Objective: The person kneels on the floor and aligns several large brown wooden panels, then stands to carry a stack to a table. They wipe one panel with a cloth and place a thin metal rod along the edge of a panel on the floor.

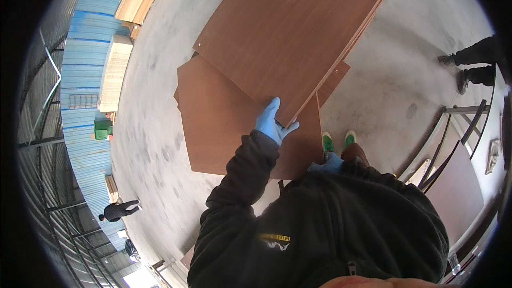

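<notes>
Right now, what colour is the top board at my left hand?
Reddish brown; the top board shows best in the head view.

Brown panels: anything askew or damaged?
Askew, yes: the upper brown panel, its near corner in the left hand, sits turned across the lower brown panel, edges not lined up. No damage or spill stands out.

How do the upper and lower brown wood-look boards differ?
The upper brown wood-look board overlaps the lower brown wood-look board, leaving it partly hidden. The upper board slants toward the picture's upper right; the lower board reaches nearer the picture's bottom. The blue-gloved left hand holds the upper board's near corner; the lower board shows beneath. Both are flat and brown.
</notes>
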Action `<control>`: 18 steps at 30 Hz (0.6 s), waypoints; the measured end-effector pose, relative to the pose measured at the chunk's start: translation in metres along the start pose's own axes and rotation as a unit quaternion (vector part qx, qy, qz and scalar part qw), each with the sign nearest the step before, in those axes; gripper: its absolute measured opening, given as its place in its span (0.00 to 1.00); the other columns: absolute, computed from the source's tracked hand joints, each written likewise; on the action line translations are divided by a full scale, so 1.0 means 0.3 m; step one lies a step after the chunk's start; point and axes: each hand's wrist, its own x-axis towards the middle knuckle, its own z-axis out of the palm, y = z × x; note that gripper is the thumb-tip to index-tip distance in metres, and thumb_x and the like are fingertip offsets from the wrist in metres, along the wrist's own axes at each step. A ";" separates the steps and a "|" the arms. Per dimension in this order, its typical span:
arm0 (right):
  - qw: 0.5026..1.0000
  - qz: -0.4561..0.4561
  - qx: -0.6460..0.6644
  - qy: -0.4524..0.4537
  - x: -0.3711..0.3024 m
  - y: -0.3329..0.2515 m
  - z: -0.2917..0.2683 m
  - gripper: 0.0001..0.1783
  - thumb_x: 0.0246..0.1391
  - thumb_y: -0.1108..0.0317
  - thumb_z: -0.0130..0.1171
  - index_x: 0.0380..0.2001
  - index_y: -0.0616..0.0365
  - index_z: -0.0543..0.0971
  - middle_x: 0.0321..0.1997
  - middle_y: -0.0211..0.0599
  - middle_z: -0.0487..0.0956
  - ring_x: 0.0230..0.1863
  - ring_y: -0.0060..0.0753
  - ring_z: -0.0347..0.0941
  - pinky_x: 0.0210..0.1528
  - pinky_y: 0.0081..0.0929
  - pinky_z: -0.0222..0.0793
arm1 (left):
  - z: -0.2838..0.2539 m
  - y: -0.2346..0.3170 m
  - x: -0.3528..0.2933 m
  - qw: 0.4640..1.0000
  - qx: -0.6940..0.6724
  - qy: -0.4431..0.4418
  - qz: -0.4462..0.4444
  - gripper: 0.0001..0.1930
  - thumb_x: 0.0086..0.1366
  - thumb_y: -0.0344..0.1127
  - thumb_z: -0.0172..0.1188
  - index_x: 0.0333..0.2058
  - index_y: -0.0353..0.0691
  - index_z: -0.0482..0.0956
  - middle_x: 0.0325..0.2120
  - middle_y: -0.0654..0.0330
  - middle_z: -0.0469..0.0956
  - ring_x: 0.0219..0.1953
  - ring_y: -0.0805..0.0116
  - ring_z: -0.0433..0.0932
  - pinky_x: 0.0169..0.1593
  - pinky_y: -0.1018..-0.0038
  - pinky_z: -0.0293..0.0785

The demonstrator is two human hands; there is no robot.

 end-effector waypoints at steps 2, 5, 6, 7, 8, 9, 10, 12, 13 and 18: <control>0.998 -0.015 0.002 -0.053 -0.009 0.024 0.028 0.32 0.60 0.52 0.70 0.58 0.66 0.80 0.53 0.42 0.85 0.57 0.37 0.80 0.60 0.36 0.75 | 0.007 -0.017 -0.005 1.000 -0.013 0.006 -0.009 0.28 0.72 0.52 0.63 0.65 0.50 0.69 0.59 0.58 0.75 0.57 0.53 0.76 0.61 0.49 0.75; 0.980 -0.097 0.084 -0.150 0.065 0.060 0.028 0.31 0.60 0.53 0.71 0.58 0.65 0.80 0.54 0.41 0.85 0.56 0.34 0.81 0.58 0.35 0.76 | 0.016 -0.052 0.003 1.000 -0.009 0.008 -0.010 0.30 0.71 0.52 0.64 0.66 0.48 0.68 0.58 0.56 0.76 0.56 0.52 0.77 0.60 0.45 0.77; 0.975 -0.097 0.144 -0.138 0.100 0.074 0.033 0.31 0.60 0.53 0.71 0.58 0.65 0.80 0.54 0.41 0.85 0.55 0.33 0.81 0.57 0.35 0.76 | 0.017 -0.063 0.009 1.000 -0.002 -0.005 -0.007 0.30 0.71 0.51 0.64 0.66 0.48 0.68 0.58 0.56 0.76 0.56 0.52 0.77 0.61 0.44 0.76; 0.973 -0.067 0.189 -0.117 0.135 0.087 0.033 0.30 0.60 0.53 0.71 0.58 0.65 0.80 0.55 0.40 0.85 0.55 0.32 0.81 0.57 0.35 0.77 | 0.019 -0.078 0.017 1.000 -0.001 -0.006 -0.007 0.30 0.71 0.51 0.64 0.66 0.48 0.68 0.58 0.55 0.76 0.56 0.51 0.77 0.61 0.44 0.76; 0.950 -0.114 0.270 -0.109 0.184 0.083 0.031 0.29 0.60 0.54 0.72 0.56 0.65 0.81 0.53 0.40 0.86 0.52 0.31 0.82 0.54 0.34 0.78 | 0.017 -0.095 0.020 1.000 -0.005 0.002 -0.008 0.30 0.72 0.51 0.64 0.66 0.48 0.68 0.58 0.55 0.76 0.56 0.51 0.77 0.61 0.44 0.76; 0.925 -0.134 0.344 -0.089 0.238 0.062 0.032 0.28 0.60 0.55 0.73 0.55 0.66 0.82 0.52 0.41 0.86 0.50 0.30 0.83 0.51 0.34 0.79 | 0.016 -0.107 0.027 1.000 -0.011 0.002 -0.014 0.29 0.72 0.51 0.64 0.66 0.48 0.69 0.58 0.55 0.76 0.56 0.51 0.76 0.62 0.45 0.75; 0.931 -0.127 0.339 -0.049 0.275 0.046 0.054 0.27 0.60 0.55 0.73 0.53 0.66 0.83 0.51 0.41 0.86 0.49 0.31 0.83 0.50 0.33 0.80 | 0.015 -0.118 0.034 1.000 -0.018 0.008 -0.019 0.29 0.72 0.51 0.64 0.65 0.48 0.69 0.59 0.56 0.75 0.57 0.50 0.76 0.62 0.45 0.75; 0.932 -0.113 0.342 0.038 0.332 0.002 0.118 0.26 0.60 0.55 0.73 0.51 0.67 0.84 0.47 0.42 0.87 0.46 0.31 0.83 0.47 0.33 0.81 | 0.002 -0.129 0.033 1.000 -0.023 0.006 -0.021 0.28 0.72 0.51 0.64 0.65 0.48 0.69 0.59 0.55 0.75 0.57 0.50 0.75 0.63 0.46 0.74; 0.930 -0.137 0.337 0.050 0.334 0.003 0.143 0.26 0.60 0.56 0.73 0.51 0.67 0.84 0.46 0.42 0.87 0.45 0.31 0.83 0.47 0.32 0.81 | -0.003 -0.130 0.040 1.000 -0.022 -0.004 -0.018 0.28 0.72 0.51 0.63 0.65 0.47 0.69 0.59 0.55 0.75 0.57 0.50 0.75 0.63 0.46 0.74; 0.925 -0.163 0.331 0.092 0.249 0.139 0.374 0.25 0.59 0.58 0.74 0.49 0.70 0.84 0.45 0.43 0.87 0.43 0.32 0.84 0.46 0.29 0.81 | -0.054 -0.115 0.082 0.999 -0.016 -0.049 -0.014 0.32 0.73 0.51 0.62 0.69 0.45 0.64 0.59 0.49 0.73 0.54 0.49 0.76 0.62 0.44 0.77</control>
